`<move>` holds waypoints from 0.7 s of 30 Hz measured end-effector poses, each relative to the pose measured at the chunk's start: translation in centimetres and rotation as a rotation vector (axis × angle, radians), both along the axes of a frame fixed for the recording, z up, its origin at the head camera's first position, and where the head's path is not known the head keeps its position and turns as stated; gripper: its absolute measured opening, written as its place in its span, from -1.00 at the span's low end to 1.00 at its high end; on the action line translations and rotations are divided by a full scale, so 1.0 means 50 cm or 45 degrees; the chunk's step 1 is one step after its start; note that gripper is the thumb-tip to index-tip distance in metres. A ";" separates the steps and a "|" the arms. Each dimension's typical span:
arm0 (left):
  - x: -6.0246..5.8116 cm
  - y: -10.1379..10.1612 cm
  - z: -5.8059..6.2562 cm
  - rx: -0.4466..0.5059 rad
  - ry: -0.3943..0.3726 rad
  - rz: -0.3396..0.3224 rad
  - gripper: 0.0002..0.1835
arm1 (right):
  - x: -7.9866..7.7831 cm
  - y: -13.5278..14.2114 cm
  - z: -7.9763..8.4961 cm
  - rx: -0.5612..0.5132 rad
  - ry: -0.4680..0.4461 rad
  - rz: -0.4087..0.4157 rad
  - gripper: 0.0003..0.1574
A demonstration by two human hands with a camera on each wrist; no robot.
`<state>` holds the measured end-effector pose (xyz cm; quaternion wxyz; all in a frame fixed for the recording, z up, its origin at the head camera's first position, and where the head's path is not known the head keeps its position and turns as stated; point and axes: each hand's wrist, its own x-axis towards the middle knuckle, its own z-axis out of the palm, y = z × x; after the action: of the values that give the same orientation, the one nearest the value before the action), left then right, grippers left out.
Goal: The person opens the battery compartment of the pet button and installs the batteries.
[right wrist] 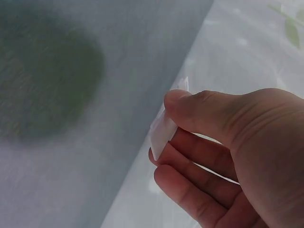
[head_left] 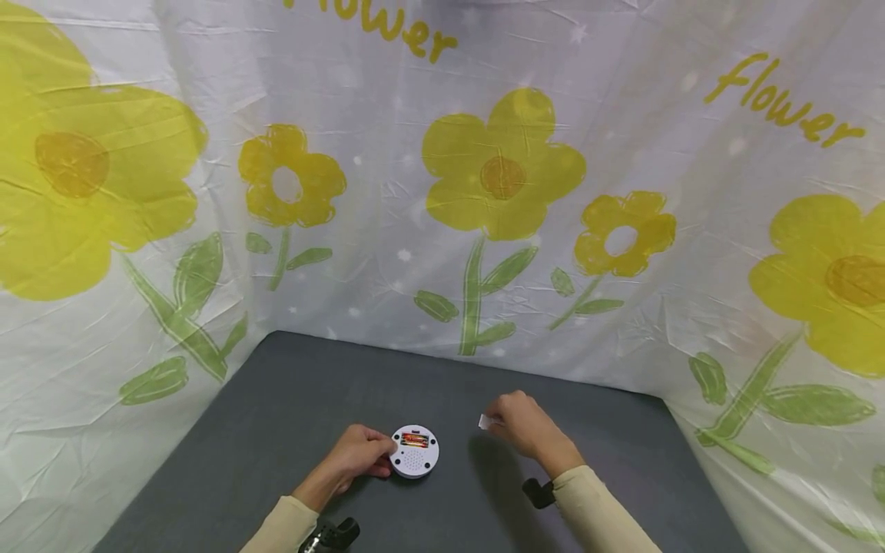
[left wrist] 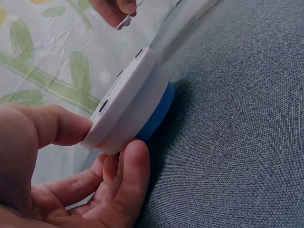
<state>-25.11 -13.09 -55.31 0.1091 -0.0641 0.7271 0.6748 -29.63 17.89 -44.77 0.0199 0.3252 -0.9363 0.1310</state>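
A round white device point(head_left: 414, 463) lies face down on the dark table, its underside up. Two batteries point(head_left: 415, 440) show in its uncovered compartment, above a patch of small speaker holes. Dark round feet ring this side, and a blue band point(left wrist: 159, 113) runs round the part nearest the cloth. My left hand point(head_left: 361, 452) grips the device's left edge, thumb on the upper rim and fingers against the side. To the right, above the table, my right hand point(head_left: 523, 424) pinches a small white battery cover point(right wrist: 164, 132) between thumb and fingers.
A dark grey cloth covers the table point(head_left: 304, 384). White curtains point(head_left: 373, 269) printed with yellow flowers hang along its back and sides. Black wrist cameras point(head_left: 538, 493) sit under both forearms, close over the tabletop.
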 end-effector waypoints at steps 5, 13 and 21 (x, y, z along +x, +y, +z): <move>0.000 -0.002 0.002 -0.008 -0.012 0.003 -0.71 | -0.002 -0.041 0.008 0.019 0.011 0.042 -0.83; 0.003 -0.001 0.007 0.005 -0.002 -0.003 -0.72 | -0.008 -0.098 0.009 0.030 0.010 0.102 -0.89; 0.001 0.000 0.003 -0.005 0.000 0.008 -0.74 | -0.010 -0.147 -0.006 0.063 0.043 0.159 -0.91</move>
<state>-25.04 -13.12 -55.15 0.1067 -0.0668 0.7282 0.6737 -30.12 10.56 -45.06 0.0194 0.3857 -0.9166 0.1034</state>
